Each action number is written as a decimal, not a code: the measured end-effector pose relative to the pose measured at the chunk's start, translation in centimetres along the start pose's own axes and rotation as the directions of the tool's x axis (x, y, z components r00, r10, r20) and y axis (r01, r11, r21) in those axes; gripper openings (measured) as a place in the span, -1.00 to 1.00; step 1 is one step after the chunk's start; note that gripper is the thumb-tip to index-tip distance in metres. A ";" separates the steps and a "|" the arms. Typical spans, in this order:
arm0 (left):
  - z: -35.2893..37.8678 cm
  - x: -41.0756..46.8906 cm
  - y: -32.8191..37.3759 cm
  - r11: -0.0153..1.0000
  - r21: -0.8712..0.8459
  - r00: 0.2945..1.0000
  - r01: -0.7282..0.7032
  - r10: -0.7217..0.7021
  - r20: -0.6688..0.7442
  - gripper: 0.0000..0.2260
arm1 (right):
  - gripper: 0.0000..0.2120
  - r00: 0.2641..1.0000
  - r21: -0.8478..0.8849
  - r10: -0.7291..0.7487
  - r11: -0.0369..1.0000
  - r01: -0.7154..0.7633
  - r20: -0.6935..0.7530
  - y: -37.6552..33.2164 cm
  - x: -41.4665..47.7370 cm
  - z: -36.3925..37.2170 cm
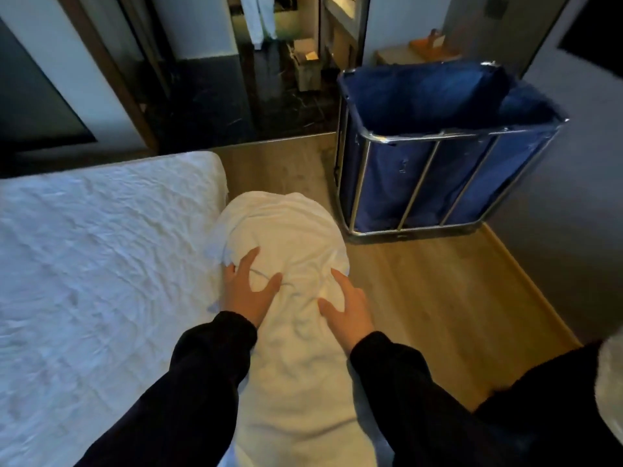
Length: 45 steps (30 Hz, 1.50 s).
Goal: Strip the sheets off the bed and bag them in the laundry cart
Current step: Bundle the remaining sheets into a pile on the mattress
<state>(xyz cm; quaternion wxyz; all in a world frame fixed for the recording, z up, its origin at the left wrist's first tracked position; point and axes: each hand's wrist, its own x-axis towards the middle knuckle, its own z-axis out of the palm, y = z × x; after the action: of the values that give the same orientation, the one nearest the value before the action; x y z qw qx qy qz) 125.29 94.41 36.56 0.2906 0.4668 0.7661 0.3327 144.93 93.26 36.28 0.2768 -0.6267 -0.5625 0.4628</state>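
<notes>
A bundle of white sheets (pixel 286 230) hangs in front of me, beside the bed's right edge. My left hand (pixel 247 291) lies on its left side with fingers spread, the fingertips sunk into the folds. My right hand (pixel 347 306) presses its right side, fingers also spread. The bed (pixel 101 257) at the left shows a wrinkled white quilted cover. The laundry cart (pixel 438 136), a chrome frame with a blue fabric bag, stands ahead to the right on the wood floor. Its bag gapes wide and looks empty.
Wood floor (pixel 421 291) lies between the bundle and the cart. A grey wall (pixel 573 197) runs along the right. Behind the cart is a small wooden table (pixel 404 53). A dark tiled doorway (pixel 286 96) is ahead. Something pale and blurred (pixel 610 382) sits at the right edge.
</notes>
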 end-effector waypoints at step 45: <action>-11.3 97.2 8.0 0.856 -0.429 0.584 0.290 -0.513 -0.629 -0.48 | -0.38 0.642 -0.016 -0.336 0.878 0.477 0.689 -43.6 103.7 26.5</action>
<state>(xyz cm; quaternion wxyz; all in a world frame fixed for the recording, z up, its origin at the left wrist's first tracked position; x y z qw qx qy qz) 82.51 182.81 36.60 0.0948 0.0627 0.8475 0.5186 95.40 197.73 35.19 0.0908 -0.2993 -0.7929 0.5230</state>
